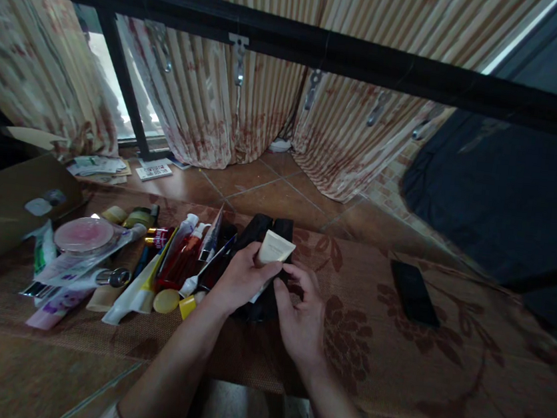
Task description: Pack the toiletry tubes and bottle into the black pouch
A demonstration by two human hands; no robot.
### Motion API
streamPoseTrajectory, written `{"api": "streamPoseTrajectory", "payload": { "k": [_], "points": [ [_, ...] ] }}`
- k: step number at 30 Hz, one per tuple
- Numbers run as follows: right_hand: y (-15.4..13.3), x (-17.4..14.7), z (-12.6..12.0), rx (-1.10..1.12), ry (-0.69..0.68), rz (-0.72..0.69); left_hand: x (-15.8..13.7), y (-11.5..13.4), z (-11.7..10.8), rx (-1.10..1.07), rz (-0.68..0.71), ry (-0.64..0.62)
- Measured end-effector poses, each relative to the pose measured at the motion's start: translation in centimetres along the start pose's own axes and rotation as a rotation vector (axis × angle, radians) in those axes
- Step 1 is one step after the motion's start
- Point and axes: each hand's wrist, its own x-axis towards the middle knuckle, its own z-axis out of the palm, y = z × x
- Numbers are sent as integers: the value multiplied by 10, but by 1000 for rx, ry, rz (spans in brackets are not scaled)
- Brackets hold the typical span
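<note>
A cream-coloured squeeze tube (276,249) is gripped in my left hand (245,276), with its flat end pointing up and away. My left thumb lies across the tube's front, and its lower part is mostly hidden by my fingers. Close on the right side of the tube is my right hand (301,312). Its thumb and fingers are bent but apart, and the fingertips come up to the tube's edge; whether they press on it I cannot tell. Beneath both hands lies a black fabric pouch (256,226), partly covered by them.
Left of my hands lie several cosmetics, including a round pink-lidded container (83,235), a red pump bottle (185,259) and a yellow-and-white tube (136,290). A cardboard box (12,205) stands far left. A black phone (414,293) rests on the patterned tablecloth (362,272). A dark bar (288,32) crosses above.
</note>
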Motion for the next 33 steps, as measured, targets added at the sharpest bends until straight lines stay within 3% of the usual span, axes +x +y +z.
{"api": "streamPoseTrajectory", "payload": {
  "k": [33],
  "points": [
    [0, -1, 0, 7, -15, 18, -1, -1, -2, 39, 18, -6]
  ]
}}
